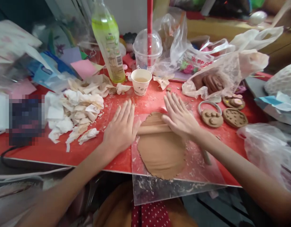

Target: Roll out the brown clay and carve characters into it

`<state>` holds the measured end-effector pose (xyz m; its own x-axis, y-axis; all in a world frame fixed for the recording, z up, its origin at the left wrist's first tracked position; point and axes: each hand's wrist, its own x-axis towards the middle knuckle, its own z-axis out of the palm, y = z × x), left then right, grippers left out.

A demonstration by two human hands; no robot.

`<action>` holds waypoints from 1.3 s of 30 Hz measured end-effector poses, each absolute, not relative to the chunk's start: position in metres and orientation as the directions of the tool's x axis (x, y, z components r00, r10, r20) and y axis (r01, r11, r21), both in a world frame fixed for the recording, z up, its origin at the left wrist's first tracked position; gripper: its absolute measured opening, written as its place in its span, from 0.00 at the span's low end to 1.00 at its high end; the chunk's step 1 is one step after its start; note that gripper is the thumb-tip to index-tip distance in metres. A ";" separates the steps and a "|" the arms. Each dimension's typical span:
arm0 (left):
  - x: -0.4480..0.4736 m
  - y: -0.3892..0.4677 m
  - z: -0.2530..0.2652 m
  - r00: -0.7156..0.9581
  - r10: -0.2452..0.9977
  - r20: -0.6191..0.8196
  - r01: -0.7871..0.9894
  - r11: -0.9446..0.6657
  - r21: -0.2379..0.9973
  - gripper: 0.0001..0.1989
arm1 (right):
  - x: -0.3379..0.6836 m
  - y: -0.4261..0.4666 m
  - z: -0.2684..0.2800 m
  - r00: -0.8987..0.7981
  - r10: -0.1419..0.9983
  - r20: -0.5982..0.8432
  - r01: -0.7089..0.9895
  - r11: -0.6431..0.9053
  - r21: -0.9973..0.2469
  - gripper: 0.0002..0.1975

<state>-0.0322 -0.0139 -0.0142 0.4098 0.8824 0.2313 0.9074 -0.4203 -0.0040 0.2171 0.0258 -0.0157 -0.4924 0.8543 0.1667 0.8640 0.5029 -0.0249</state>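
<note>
A flat, ragged-edged slab of brown clay lies on a clear plastic sheet that hangs over the table's front edge. Across the slab's far part rests a wooden rolling pin. My left hand lies flat over the pin's left end, fingers stretched forward. On its right end my right hand is pressed flat in the same way, fingers slightly spread. Both palms hide the ends of the pin. Beside the slab, partly under my right forearm, is a thin clay-coloured stick.
Crumpled tissues are heaped at the left of the red table. Beyond my hands stand a paper cup, a green drink bottle and a lidded plastic cup. Clay discs, a ring and plastic bags lie right.
</note>
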 end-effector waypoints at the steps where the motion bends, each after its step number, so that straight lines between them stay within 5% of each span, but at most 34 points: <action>1: -0.032 -0.031 -0.015 0.437 0.868 0.234 0.895 -0.447 -0.014 0.30 | 0.220 0.010 -0.015 -0.537 0.831 0.146 0.839 0.544 -0.010 0.41; 5: -0.032 -0.086 -0.019 0.503 0.819 0.275 0.861 -0.504 -0.074 0.33 | 0.232 -0.044 -0.015 -0.652 0.744 0.144 0.757 0.650 0.072 0.44; 14: -0.035 -0.050 -0.011 0.488 0.851 0.195 0.867 -0.498 0.004 0.30 | 0.229 -0.004 -0.015 -0.562 0.814 0.148 0.819 0.572 -0.034 0.40; 18: -0.037 -0.083 -0.013 0.533 0.808 0.253 0.839 -0.544 -0.031 0.33 | 0.238 -0.036 -0.018 -0.624 0.768 0.143 0.778 0.628 0.015 0.40; 24: -0.035 -0.023 -0.012 0.449 0.872 0.197 0.888 -0.460 0.014 0.32 | 0.226 0.023 -0.015 -0.545 0.829 0.123 0.833 0.552 -0.028 0.37; 31: -0.036 -0.089 -0.018 0.518 0.813 0.267 0.846 -0.533 -0.018 0.33 | 0.237 -0.045 -0.017 -0.602 0.788 0.129 0.798 0.599 0.058 0.42; 39: -0.038 -0.008 -0.014 0.474 0.859 0.194 0.877 -0.480 -0.019 0.33 | 0.219 0.035 -0.018 -0.491 0.851 0.188 0.868 0.497 0.014 0.39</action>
